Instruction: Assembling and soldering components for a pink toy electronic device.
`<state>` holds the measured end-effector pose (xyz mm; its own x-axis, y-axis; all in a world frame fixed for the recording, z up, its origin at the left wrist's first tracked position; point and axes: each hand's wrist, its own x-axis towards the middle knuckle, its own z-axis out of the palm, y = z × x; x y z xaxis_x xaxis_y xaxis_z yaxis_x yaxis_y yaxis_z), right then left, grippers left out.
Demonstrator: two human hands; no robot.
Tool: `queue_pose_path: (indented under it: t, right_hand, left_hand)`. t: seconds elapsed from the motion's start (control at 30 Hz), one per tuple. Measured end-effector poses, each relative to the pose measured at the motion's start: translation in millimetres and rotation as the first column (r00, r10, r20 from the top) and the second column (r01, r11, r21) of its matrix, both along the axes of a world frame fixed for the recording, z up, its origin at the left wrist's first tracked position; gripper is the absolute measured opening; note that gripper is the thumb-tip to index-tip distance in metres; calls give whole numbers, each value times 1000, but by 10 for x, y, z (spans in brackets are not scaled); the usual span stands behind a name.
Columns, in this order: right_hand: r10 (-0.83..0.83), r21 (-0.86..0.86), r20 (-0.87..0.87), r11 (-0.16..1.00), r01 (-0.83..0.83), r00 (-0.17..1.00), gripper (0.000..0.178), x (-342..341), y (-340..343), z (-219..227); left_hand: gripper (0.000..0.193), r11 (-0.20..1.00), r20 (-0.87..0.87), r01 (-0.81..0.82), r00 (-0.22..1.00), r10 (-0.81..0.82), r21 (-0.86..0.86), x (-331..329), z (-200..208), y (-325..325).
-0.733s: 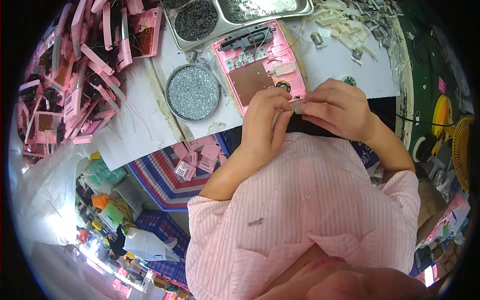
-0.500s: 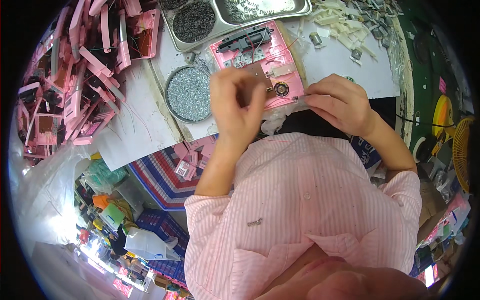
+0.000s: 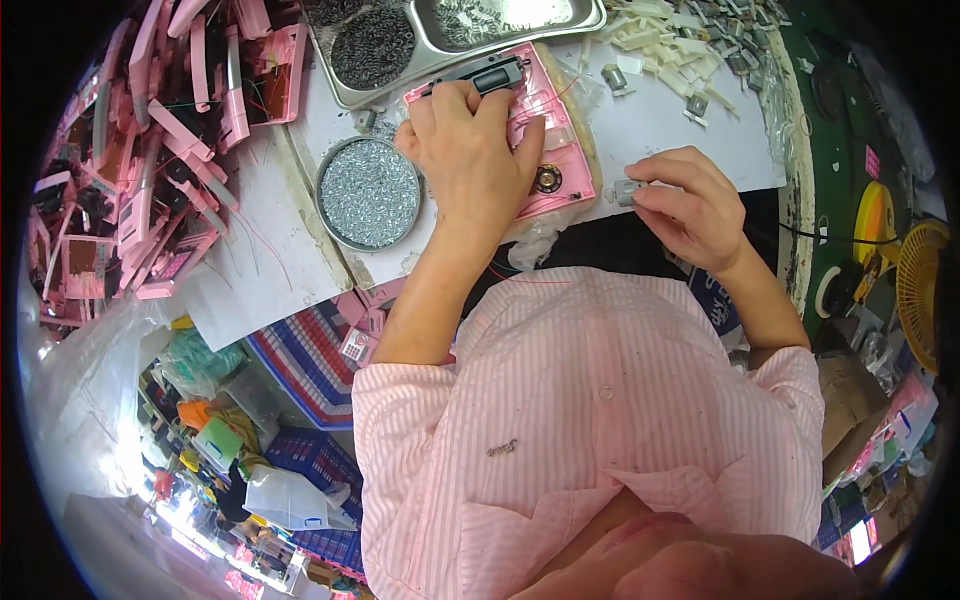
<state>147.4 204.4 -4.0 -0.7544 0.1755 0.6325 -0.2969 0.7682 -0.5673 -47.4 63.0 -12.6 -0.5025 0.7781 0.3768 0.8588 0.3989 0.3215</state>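
Observation:
A pink plastic casing (image 3: 563,170) lies tilted on the table, its inside facing up. Along its far edge runs a dark grey mechanism (image 3: 490,76), and a round black speaker-like part (image 3: 548,179) sits near the front. My left hand (image 3: 462,150) is laid over the left half of the casing with bent fingers, gripping it; the parts under the palm are hidden. Off to the right of the casing, my right hand (image 3: 692,205) pinches a small grey metal part (image 3: 627,192) between thumb and fingers.
A round dish of small silvery pieces (image 3: 368,192) stands left of the casing. Behind are a metal tray (image 3: 420,70) of springs and a pile of white and metal parts (image 3: 675,45). Pink casings with loose wires (image 3: 165,150) heap at the left. A yellow fan (image 3: 918,295) is far right.
My left hand has moved up and lies over the casing, covering the brown board seen before. My right hand has drawn away from the casing's right edge, and the small metal part shows plainly.

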Motion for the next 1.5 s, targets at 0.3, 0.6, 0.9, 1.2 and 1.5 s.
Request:
queue_pose_path:
  t: [0.3, 0.6, 0.9, 1.2, 1.5]
  right_hand:
    - [10, 20, -2, 1000, -10, 1000, 35, -45, 32, -14]
    - [-17, -120, 255, 992, 49, 967, 31, -434, 146, -93]
    - [-129, 167, 344, 983, 75, 930, 27, -916, 280, -184]
    - [-207, 359, 393, 932, 58, 896, 20, -979, 205, -54]
    - [-115, 272, 280, 962, 36, 953, 23, -1216, -103, 30]
  left_hand:
    - [14, 981, 55, 81, 994, -92, 179, -140, -113, -106]
    - [11, 907, 309, -2, 940, -142, 421, -223, -321, -293]
    - [7, 908, 559, -130, 820, -127, 398, -209, -339, -360]
    - [8, 884, 577, -175, 807, -122, 433, -249, -222, -309]
    - [9, 897, 546, -58, 810, -214, 438, -414, -59, -240]
